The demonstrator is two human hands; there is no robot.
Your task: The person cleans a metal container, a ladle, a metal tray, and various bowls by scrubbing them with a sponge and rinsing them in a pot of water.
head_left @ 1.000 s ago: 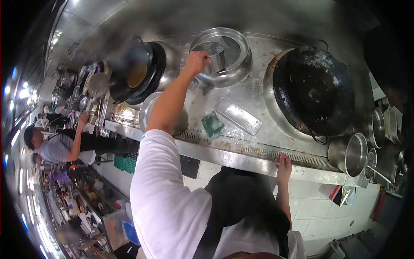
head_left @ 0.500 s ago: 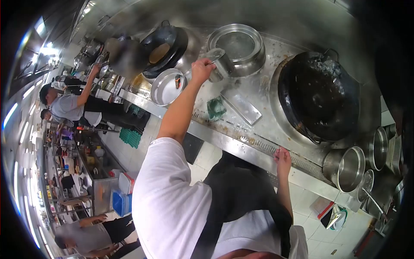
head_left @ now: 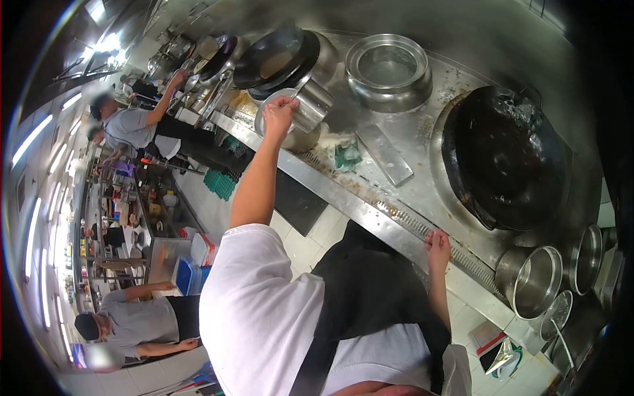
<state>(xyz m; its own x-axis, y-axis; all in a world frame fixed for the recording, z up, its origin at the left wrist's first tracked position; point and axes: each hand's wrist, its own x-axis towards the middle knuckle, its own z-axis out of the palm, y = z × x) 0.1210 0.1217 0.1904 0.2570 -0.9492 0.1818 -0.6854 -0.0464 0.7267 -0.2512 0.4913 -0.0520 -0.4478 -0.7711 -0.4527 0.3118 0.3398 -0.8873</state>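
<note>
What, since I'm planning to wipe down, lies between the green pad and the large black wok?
In the head view: first a rectangular metal piece, then stained steel counter, then the metal ring under the large black wok.

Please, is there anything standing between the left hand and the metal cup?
Nothing visible stands between them: the left hand grips the metal cup. The round pan, partly hidden behind them, does not come between.

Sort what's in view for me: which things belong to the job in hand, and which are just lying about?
Seemingly in the job:
metal jug, held by the left hand
round pan, partly hidden behind the jug

Apparently just lying about:
green cloth
long metal tray
large black wok, untouched by either hand
</note>
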